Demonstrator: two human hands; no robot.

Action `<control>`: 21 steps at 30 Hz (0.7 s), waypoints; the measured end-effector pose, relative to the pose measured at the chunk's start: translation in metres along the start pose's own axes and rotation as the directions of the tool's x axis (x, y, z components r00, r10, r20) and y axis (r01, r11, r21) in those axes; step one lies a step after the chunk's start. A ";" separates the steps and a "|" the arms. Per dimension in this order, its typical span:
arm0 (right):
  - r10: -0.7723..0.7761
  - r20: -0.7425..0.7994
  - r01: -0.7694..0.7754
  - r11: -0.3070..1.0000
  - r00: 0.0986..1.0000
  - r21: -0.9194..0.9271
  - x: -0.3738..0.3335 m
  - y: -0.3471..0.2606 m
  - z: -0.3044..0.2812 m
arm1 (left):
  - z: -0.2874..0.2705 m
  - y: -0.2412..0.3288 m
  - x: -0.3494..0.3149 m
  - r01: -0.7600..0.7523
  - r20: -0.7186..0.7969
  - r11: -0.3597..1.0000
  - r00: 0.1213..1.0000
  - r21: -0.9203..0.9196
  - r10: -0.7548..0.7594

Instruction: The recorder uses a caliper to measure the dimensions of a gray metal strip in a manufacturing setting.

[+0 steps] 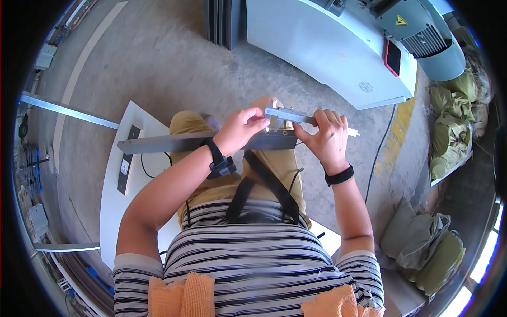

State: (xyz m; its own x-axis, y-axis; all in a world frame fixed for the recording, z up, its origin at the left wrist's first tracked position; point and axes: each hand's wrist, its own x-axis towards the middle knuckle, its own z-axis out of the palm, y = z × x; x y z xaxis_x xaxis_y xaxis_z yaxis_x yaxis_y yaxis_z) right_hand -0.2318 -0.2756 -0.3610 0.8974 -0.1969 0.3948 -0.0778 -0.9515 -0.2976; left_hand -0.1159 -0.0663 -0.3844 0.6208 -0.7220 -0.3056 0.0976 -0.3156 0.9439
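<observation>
A silver vernier caliper (290,114) lies nearly level above my lap, its jaws toward the left. My right hand (328,138) is closed around the beam at its right part, thumb underneath. At the jaw end my left hand (240,129) has thumb and fingers closed on the caliper; exactly where the fingertips press is hard to see. Below the caliper a long dark grey metal bar (177,142) rests across my thighs. Its right end, with small holes, sits right under the jaws. My left wrist and palm are over the bar and hide part of it.
A white board (117,211) carries a dark flat metal strip (125,168) at my left. Ahead stands a white cabinet (317,45) with a grey motor (422,37) and a red-edged phone (392,57). A cable (381,153) crosses the floor; sacks (449,127) lie at right.
</observation>
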 end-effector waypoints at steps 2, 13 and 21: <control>-0.012 -0.030 0.012 1.000 0.999 0.003 0.001 0.000 0.001 | -0.003 0.001 -0.002 -0.029 0.006 0.997 1.000 0.065 0.028; 0.464 0.376 -0.597 0.631 0.802 0.495 -0.047 0.020 -0.009 | -0.001 -0.012 -0.043 -0.311 0.143 0.686 0.946 0.658 0.292; 0.145 0.084 -0.165 0.920 0.986 0.355 -0.034 0.022 -0.013 | 0.004 -0.006 -0.024 -0.123 0.080 0.981 0.991 0.150 0.112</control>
State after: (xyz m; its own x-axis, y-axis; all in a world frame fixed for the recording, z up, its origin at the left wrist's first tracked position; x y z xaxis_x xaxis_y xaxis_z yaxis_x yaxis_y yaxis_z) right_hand -0.2697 -0.2924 -0.3701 0.9101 -0.3117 0.2731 -0.0655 -0.7589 -0.6480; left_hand -0.1350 -0.0493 -0.3833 0.5639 -0.7995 -0.2069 -0.0969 -0.3129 0.9448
